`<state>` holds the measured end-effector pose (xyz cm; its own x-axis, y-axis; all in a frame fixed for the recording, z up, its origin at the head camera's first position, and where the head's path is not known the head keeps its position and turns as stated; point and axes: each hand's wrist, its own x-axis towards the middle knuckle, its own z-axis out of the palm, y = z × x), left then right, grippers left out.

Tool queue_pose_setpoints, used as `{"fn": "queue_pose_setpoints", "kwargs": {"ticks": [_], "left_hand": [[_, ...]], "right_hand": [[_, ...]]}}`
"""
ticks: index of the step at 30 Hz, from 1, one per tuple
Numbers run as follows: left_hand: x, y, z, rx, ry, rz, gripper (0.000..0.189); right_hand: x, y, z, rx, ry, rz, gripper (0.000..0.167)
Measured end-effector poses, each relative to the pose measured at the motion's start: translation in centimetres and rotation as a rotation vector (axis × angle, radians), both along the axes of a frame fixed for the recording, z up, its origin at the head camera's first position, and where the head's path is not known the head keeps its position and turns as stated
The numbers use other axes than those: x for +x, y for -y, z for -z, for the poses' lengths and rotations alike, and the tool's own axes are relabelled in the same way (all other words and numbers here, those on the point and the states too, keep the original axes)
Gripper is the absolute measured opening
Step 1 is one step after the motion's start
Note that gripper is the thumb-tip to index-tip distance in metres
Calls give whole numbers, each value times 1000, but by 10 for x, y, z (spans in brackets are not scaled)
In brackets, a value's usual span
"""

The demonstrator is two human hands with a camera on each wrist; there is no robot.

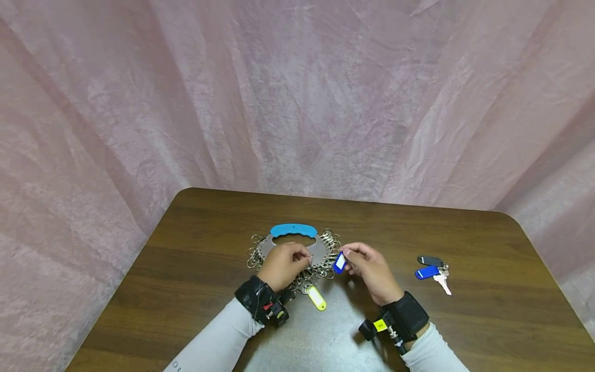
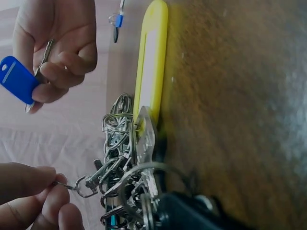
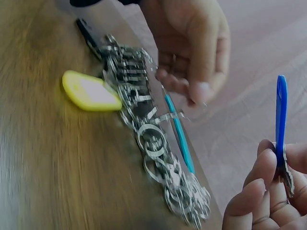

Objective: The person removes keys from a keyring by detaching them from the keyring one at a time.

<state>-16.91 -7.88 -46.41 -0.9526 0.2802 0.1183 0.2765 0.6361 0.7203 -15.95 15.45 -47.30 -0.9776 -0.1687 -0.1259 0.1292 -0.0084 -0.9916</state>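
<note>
A flat metal key holder (image 1: 319, 250) with a blue grip (image 1: 293, 230) lies on the table, its curved edge crowded with metal rings and clips (image 3: 153, 139). Over its near side, my left hand (image 1: 281, 266) pinches a small metal ring or clip (image 2: 69, 186) between thumb and fingertips. To the right of the holder, my right hand (image 1: 372, 271) holds a blue key tag (image 1: 340, 262) together with a metal key (image 2: 46, 55). A yellow tag (image 1: 317, 298) hangs off the holder's front edge onto the table. In the left wrist view a dark tag (image 2: 192, 211) partly shows among the rings.
Farther right on the brown table (image 1: 195, 289) lie a black tag (image 1: 429, 260), another blue tag (image 1: 426, 272) and a silver key (image 1: 443, 283), close together. A pink curtain (image 1: 297, 103) hangs behind the table's far edge.
</note>
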Motion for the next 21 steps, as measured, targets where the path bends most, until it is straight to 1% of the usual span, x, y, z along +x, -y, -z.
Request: {"fn": "queue_pose_setpoints", "kwargs": {"ticks": [3,8,12,17,21], "left_hand": [[0,0,1,-10,13,-8,5],[0,1,3,-28,29,-42,5],[-1,3,4,-38,35,-60,6],[-3,3,5,-48,35,-77,7],[-4,2,5,-64,19,-86,7]], "right_hand": [[2,-10,0,22,-22,15,36],[7,-24,0,47,-53,13,37],[11,-34,1,96,-67,35,37],[16,-52,3,203,-80,84,31],[22,-71,4,337,-121,84,26]]}}
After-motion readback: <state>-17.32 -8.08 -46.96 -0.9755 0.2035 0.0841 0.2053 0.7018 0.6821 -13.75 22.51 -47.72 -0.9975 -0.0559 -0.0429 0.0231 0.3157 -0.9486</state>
